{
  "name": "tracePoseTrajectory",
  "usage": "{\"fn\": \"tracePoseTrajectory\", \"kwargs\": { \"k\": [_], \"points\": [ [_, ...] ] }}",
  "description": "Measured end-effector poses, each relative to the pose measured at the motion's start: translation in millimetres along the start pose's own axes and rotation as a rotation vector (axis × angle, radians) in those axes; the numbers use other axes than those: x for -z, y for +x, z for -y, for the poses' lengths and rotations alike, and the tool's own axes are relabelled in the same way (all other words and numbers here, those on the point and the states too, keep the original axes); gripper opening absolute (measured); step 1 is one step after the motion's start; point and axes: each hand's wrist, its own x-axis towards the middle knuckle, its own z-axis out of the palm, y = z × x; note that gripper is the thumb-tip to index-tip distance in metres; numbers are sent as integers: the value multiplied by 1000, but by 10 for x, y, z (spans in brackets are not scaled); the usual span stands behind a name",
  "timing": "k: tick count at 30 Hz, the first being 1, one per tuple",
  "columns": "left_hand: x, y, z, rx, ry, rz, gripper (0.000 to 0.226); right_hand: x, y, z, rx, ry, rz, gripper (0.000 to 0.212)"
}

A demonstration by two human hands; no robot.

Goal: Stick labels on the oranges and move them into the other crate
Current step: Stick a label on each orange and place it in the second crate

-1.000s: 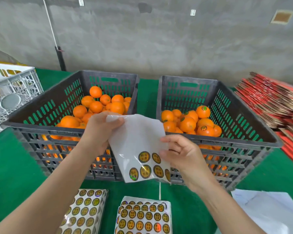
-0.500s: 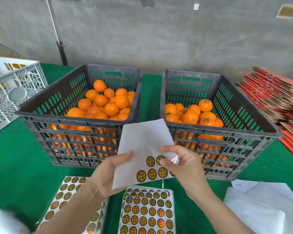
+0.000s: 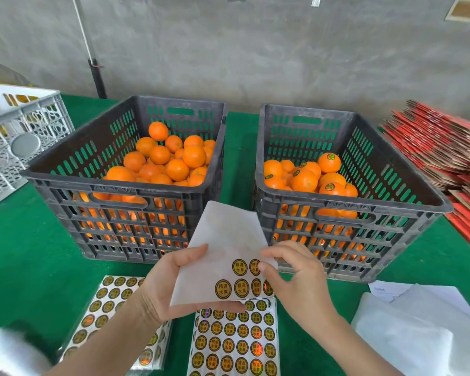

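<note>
**Orange pile at left unlabelled – job approx. part done**

Left crate (image 3: 114,183) on the green bench (image 3: 25,253) holds a big heap of bare oranges (image 3: 177,169), no stickers visible on them. Right crate (image 3: 345,206) has a smaller lot of labelled oranges (image 3: 304,180); round dark-and-yellow stickers show on several. So, judging by the piles, less than half is moved and most are left to do.

Both hands are at near centre, no fruit in either. Left hand (image 3: 168,289) grips the label sheet (image 3: 223,256), thumb on top, fingers under. The sheet is mostly bare backing w/ approx. two short rows of stickers left at its near end. Right hand (image 3: 299,280) pinches w/ thumb and forefinger at one label (image 3: 254,267) on the sheet's right edge, prob. peeling it; can't tell if it has lifted.

Full sheets (image 3: 234,340) lie just below the hands, so plenty of stickers in stock. Blank white sheets (image 3: 418,335) sit near right.
</note>
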Motion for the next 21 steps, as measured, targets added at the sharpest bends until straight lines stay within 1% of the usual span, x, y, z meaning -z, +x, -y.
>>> {"fn": "tracePoseTrajectory", "kwargs": {
  "k": [1,5,9,11,13,15,18,21],
  "points": [
    [9,2,12,10,7,2,62,-2,-21,-10,4,-11,8,20],
    [76,25,70,39,-12,-48,64,-32,-114,-82,147,-106,-30,22],
    [124,56,122,54,-53,-86,67,-71,-172,-130,255,-184,-116,10],
    [134,66,146,50,-60,-76,68,-92,-195,-141,300,-205,-116,9],
    [157,72,170,50,-66,-63,67,-122,-229,-138,261,-184,-82,17],
    [183,72,187,56,-66,-48,66,-131,-255,-123,149,-93,-44,24],
    [242,74,188,73,-40,-93,67,-126,-268,-107,25,11,29,22],
    [263,87,175,76,-50,-137,69,-123,-250,-101,30,-6,42,17]
  ]
}}
